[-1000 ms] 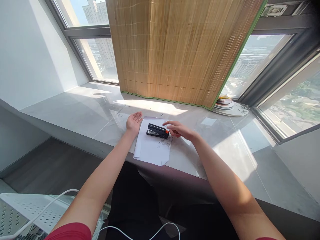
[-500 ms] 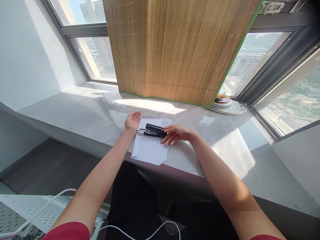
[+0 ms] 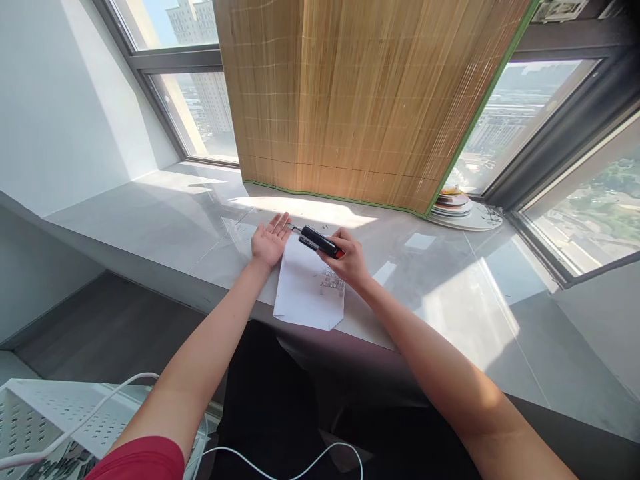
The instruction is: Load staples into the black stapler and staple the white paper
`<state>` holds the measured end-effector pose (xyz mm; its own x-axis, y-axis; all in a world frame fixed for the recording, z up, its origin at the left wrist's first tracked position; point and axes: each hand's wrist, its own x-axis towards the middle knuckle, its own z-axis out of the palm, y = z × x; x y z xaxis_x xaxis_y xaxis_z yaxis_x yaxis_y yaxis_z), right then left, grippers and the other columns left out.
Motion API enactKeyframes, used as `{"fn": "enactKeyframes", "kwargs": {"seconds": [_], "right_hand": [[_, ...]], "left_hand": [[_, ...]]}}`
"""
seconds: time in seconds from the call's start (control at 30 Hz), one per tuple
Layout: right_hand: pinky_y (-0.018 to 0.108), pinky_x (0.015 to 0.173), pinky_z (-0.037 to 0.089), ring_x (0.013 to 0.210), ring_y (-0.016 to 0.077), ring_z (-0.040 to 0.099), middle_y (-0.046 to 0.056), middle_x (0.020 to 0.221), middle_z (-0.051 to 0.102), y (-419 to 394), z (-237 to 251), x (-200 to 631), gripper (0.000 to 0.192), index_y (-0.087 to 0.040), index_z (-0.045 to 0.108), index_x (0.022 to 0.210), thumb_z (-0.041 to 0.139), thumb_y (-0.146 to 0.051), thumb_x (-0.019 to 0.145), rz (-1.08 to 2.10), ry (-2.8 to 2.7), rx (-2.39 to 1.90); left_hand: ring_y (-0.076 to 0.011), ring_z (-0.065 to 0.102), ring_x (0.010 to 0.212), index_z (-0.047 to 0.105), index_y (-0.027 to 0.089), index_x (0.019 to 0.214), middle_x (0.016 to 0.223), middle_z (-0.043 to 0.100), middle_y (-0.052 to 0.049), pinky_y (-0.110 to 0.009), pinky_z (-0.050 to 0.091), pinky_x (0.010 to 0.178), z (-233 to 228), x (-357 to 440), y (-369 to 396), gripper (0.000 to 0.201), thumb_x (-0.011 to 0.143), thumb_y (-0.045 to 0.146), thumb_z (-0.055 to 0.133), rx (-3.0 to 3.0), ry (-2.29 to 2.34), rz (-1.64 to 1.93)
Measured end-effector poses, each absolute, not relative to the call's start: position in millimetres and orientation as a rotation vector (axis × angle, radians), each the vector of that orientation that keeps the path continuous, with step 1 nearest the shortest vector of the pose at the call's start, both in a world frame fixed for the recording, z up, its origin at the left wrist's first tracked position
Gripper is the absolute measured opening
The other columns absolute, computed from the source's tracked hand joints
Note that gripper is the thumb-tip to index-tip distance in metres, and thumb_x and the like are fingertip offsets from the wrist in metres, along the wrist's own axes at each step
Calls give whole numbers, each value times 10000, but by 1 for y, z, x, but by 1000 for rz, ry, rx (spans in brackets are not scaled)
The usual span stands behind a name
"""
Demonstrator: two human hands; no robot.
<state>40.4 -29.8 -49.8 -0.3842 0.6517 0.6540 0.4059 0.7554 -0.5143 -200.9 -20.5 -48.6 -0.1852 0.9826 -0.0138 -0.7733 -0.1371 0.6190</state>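
— Grey stone sill (image 3: 165, 220) runs wide under the windows, with sun falling across its right part. What hangs over it?

— Bamboo blind (image 3: 360, 100), green-edged, the biggest thing there. Its lower edge reaches down to the sill's back edge.

— And below the sill's front edge?

— Dark floor at the left, a white perforated rack (image 3: 60, 417) in the bottom left corner, and a white cable (image 3: 280, 467) looping across the person's lap.

— Anything in the right back corner of the sill?

— Stack of plates (image 3: 463, 210), by the blind's lower right end, well apart from the hands.

— What lies at the front edge?

— White paper (image 3: 305, 293), flat, with some print on its right side. Its near corner just overhangs the front edge.

— The hands?

— Left hand (image 3: 270, 240) rests palm up at the paper's far left corner, fingers spread and loose, holding nothing. Right hand (image 3: 347, 257) is closed around a black stapler (image 3: 320, 241), fingers wrapped over its rear end, where an orange tip shows.

— So where is the stapler?

— Lifted off the sill, tilted, above the paper's far edge. Its metal front end points toward the left palm and sits just beside the fingers; I cannot tell whether it touches them.
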Motion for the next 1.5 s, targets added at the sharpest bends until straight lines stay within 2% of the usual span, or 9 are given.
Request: {"fn": "enactKeyframes", "kwargs": {"seconds": [0.23, 0.43, 0.6, 0.67, 0.77, 0.93, 1.13, 1.3, 1.5], "right_hand": [[381, 825, 493, 896, 246, 498, 102, 994, 601, -32, -56, 36, 398, -257, 680, 1323, 551, -100, 980, -324, -2314, -618], [399, 843, 462, 914, 249, 518, 105, 1009, 614, -37, -57, 29, 372, -262, 686, 1299, 572, -127, 971, -310, -2257, -747], [348, 723, 457, 780, 207, 544, 59, 892, 573, -28, -52, 41, 166, -202, 740, 995, 685, -315, 887, 275, -1909, -1097], [317, 671, 423, 722, 182, 533, 30, 831, 565, -21, -54, 48, 184, -200, 717, 860, 717, -384, 840, 506, -1934, -1140], [295, 639, 368, 689, 164, 510, -1, 755, 572, -17, -55, 57, 281, -204, 670, 768, 770, -467, 776, 659, -2057, -1151], [295, 626, 364, 643, 161, 504, -11, 629, 530, -11, -47, 57, 463, -198, 676, 748, 531, -573, 978, 716, -1996, -1108], [329, 758, 522, 776, 190, 650, 59, 914, 731, 50, -43, 38, 184, -195, 798, 982, 677, -232, 848, 463, -2041, -1184], [370, 832, 582, 822, 230, 712, 106, 930, 774, 98, -50, 12, 171, -160, 831, 903, 744, -142, 757, 400, -2194, -1332], [344, 833, 586, 864, 263, 739, 145, 853, 798, 104, -47, 9, 196, -104, 834, 823, 673, -51, 725, 465, -2116, -1444]], "left_hand": [[-379, 565, 1410, 434, 22, 1554, 1502, 556, -303, -502, 571, 1040, -39, -197, -29, 844, 1053, 667, 220, 410, 430, 1332], [-358, 669, 1275, 482, 57, 1525, 1381, 648, -288, -404, 640, 861, -44, -199, -26, 801, 1054, 664, 256, 280, 462, 1356], [-239, 733, 772, 642, 91, 1183, 868, 710, -163, -334, 609, 652, -49, -201, -22, 469, 1080, 467, 381, 130, 537, 1496], [-146, 567, 508, 623, 154, 953, 654, 572, -41, -260, 477, 470, -50, -204, -22, 340, 1075, 379, 399, 140, 493, 1536], [-96, 366, 403, 516, 206, 772, 571, 398, 39, -238, 300, 380, -50, -207, -23, 325, 1055, 345, 437, 193, 422, 1553], [-90, 335, 400, 492, 212, 737, 561, 375, 45, -242, 270, 378, -49, -207, -23, 338, 1049, 335, 450, 209, 407, 1582], [-80, 338, 370, 551, 208, 779, 546, 389, 49, -228, 329, 365, -50, -207, -22, 310, 1053, 309, 449, 210, 421, 1605], [-150, 682, 680, 635, 185, 902, 713, 618, -53, -274, 608, 708, -49, -204, -21, 372, 1061, 444, 421, 110, 467, 1677], [-266, 741, 956, 651, 196, 951, 840, 681, -112, -452, 601, 936, -50, -199, -20, 487, 1056, 586, 378, 146, 406, 1663]]}}
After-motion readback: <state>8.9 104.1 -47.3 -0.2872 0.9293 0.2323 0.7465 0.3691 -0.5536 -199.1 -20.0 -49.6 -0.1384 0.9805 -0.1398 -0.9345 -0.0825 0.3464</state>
